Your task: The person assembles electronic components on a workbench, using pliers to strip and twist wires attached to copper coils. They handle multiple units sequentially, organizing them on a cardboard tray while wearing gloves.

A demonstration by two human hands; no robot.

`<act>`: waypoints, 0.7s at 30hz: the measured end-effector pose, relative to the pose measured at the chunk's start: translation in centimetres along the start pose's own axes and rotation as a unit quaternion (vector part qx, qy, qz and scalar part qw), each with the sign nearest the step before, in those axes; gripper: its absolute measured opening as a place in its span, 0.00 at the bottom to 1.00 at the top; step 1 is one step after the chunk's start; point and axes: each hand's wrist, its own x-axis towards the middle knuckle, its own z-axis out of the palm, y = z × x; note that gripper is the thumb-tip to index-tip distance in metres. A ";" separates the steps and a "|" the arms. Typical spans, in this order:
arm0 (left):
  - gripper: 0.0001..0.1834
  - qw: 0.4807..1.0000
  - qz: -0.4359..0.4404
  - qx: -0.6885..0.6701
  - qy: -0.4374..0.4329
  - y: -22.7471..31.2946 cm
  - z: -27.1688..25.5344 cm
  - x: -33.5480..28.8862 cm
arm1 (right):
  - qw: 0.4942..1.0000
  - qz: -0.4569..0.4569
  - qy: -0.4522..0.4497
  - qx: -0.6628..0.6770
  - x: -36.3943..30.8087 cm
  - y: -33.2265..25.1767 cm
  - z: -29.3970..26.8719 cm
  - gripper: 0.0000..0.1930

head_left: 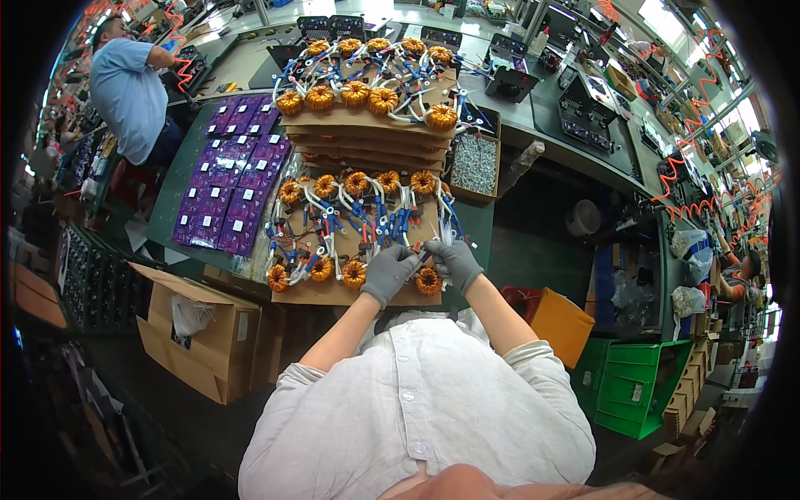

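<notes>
— What do the hands have?
— Both wear grey gloves. The left hand [388, 272] and right hand [452, 262] meet over the near cardboard sheet [333, 293], fingers curled and pinching a white wire [419, 247] between them.
— And around them?
— Copper coils [355, 272] with blue and white leads lie on that sheet; one coil [428, 282] sits just under the right hand.
— Farther off?
— Left, purple boards [229, 179]. Beyond, a stack of sheets [367, 137] with more coils, and a box of screws [475, 164] at its right.
</notes>
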 end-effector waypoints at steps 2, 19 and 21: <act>0.12 1.000 -0.003 -0.018 -0.005 -0.2 0.0 0.2 | 1.000 -0.005 0.016 0.004 0.3 0.0 0.0 0.12; 0.18 0.968 0.104 0.215 0.072 2.1 0.4 -0.9 | 0.972 -0.148 0.057 -0.171 1.0 0.3 0.4 0.11; 0.19 0.943 0.140 0.291 0.083 2.4 0.6 -0.9 | 0.977 -0.144 0.060 -0.146 0.6 -0.1 0.7 0.10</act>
